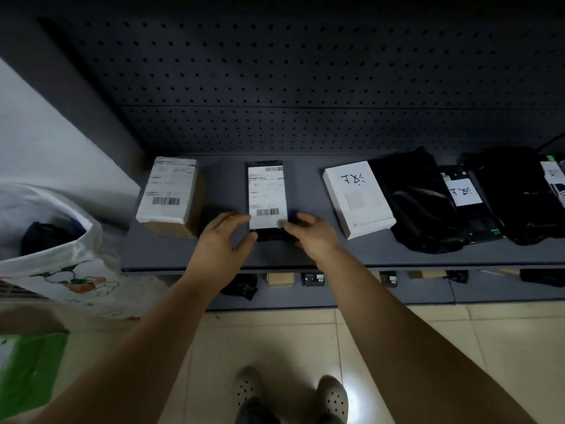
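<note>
A dark shelf [183, 255] backed by pegboard [305, 87] carries a row of packages. At the left is a cardboard box [171, 194] with a white label over its top. To the right are a white box [357, 198] with handwriting on it and, touching that, crumpled black bags [419, 203] running to the edge of view. The parcel [268, 194], black with a white barcoded label, lies flat in the gap between the two boxes. It is apart from both, with bare shelf on either side, so nothing blocks either arm's way to it. A white sack [61, 255] with a printed pattern stands on the floor left of the shelf, well clear of the arms. Small packages sit on a lower shelf [397, 295] beneath. The left hand [224, 237] is at the parcel's near left corner with its fingers fairly straight and spread. The fingertips [246, 218] touch the label's left edge, and the thumb lies along the near end, not closed around anything. The right hand [308, 232] is at the near right corner. Its fingers are curled over the parcel's right edge and its thumb lies on the label by the barcode, so it grips the parcel there. The parcel's underside still rests on the shelf as far as can be told.
</note>
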The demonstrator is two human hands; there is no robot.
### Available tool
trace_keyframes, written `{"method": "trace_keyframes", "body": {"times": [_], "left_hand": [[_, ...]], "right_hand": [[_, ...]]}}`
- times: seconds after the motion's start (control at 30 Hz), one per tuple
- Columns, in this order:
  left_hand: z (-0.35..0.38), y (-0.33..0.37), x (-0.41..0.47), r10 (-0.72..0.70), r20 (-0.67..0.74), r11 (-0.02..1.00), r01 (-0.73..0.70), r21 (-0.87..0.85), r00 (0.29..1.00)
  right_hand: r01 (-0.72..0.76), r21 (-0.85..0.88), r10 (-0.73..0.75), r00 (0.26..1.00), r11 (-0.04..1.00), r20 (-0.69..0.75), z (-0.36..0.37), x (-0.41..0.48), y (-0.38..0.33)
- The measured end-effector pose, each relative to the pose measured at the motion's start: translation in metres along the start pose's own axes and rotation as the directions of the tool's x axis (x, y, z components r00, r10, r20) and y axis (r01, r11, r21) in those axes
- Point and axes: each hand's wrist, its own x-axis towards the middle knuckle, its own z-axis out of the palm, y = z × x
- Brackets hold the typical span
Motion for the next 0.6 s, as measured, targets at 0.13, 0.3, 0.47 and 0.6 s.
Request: {"method": "trace_keyframes", "body": {"times": [0.13, 0.3, 0.47, 0.6], "left_hand": [[0.039, 0.027, 0.017, 0.069, 0.084, 0.996, -0.064, -0.061, 0.994], [0.108, 0.069, 0.037, 0.031, 0.236, 0.999, -0.023, -0.038, 0.971], [0.158, 0.086, 0.046, -0.064, 0.264, 0.998, 0.055, 0.043, 0.962], [0.158, 0.074, 0.043, -0.147, 0.14, 0.989, 0.149, -0.004, 0.979]], "right_hand": [[0.14, -0.157, -0.174, 0.959, 0.978, -0.225, -0.061, -0.004, 0.012], [0.153, -0.643, -0.391, 0.887, 0.751, -0.246, -0.13, 0.017, 0.029], [0.095, -0.838, -0.356, 0.926, 0.537, -0.123, -0.136, 0.014, 0.039], [0.249, -0.651, -0.416, 0.902, 0.717, -0.113, -0.129, 0.013, 0.052]]}}
